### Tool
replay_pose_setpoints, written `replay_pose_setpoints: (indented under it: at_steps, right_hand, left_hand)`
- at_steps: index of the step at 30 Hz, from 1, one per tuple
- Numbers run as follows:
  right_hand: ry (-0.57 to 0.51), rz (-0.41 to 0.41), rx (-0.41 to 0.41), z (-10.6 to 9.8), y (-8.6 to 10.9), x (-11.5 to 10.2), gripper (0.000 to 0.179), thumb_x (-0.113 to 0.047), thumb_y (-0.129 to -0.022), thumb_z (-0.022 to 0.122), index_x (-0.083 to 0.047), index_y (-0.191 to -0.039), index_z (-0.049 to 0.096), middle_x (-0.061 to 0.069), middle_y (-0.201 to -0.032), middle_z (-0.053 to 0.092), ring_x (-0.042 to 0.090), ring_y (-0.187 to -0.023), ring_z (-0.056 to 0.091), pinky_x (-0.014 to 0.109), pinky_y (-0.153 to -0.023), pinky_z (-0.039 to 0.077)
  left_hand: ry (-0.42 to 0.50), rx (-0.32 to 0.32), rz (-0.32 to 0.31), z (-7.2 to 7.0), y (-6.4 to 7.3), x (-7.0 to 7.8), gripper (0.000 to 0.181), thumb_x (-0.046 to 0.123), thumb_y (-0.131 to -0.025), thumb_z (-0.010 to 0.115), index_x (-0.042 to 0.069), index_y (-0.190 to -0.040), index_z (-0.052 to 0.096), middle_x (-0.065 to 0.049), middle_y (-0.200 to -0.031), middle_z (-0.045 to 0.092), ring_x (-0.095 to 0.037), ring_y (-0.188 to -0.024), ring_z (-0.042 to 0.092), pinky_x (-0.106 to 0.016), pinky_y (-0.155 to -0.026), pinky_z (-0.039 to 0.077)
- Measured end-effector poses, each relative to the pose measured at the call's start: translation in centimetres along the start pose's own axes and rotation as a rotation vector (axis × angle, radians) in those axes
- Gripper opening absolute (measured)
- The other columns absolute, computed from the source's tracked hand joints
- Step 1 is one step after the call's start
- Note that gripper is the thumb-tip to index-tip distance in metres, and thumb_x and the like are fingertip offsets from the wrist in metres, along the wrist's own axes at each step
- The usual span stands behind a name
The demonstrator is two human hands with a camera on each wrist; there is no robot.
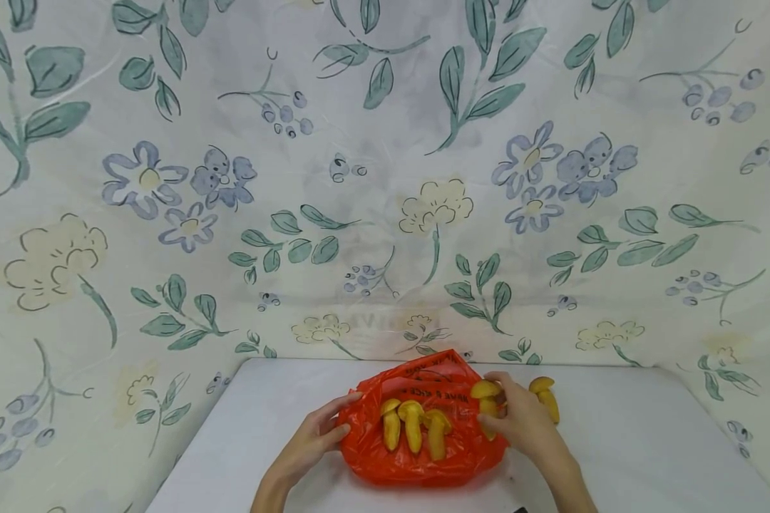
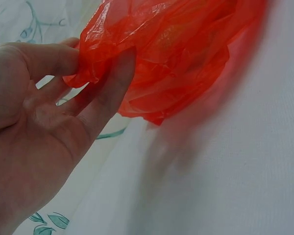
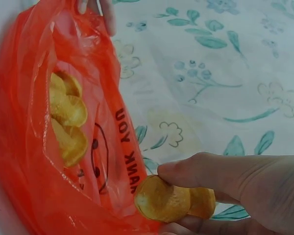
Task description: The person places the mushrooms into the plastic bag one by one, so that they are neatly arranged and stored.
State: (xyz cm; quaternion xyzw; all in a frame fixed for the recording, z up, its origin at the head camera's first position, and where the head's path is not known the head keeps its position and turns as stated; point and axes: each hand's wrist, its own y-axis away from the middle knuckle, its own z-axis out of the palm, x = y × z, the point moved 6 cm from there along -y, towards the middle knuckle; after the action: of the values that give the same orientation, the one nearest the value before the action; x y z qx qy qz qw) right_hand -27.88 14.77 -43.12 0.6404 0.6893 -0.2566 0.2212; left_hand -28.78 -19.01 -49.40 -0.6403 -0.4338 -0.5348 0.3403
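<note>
Three yellow mushrooms [image 1: 413, 425], lying in the open mouth of a thin red bag [image 1: 417, 470], lower centre of the frame. One held mushroom [image 1: 485, 390], at the bag's right side, pinched between thumb and fingers of the right hand [image 1: 527, 417]. One loose mushroom [image 1: 542, 385], on the white table [image 1: 622, 434], beyond that hand. Bag: soft, probably slippery; best taken by its edge, where the left hand [image 1: 314, 433] pinches. Mushrooms: likely light, caps perhaps fragile; stems seem surer. Forearms: rising from the bottom edge, slanting inward.
</note>
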Motion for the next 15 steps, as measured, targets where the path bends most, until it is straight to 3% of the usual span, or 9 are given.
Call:
replay_pose_setpoints:
  at_steps: [15]
  right_hand:
    - [-0.005,0.003,-0.008,0.82,-0.23,-1.04,0.068,-0.025,-0.076,0.084,-0.015,-0.135,0.051,0.003,-0.097,0.064,0.015,-0.076,0.053,0.026,-0.065,0.053]
  left_hand:
    - [0.004,-0.01,0.005,-0.05,0.07,0.02,0.056,0.024,-0.098,0.059,0.021,-0.15,0.04,-0.015,-0.16,0.031,-0.035,-0.135,0.047,-0.035,-0.09,0.058]
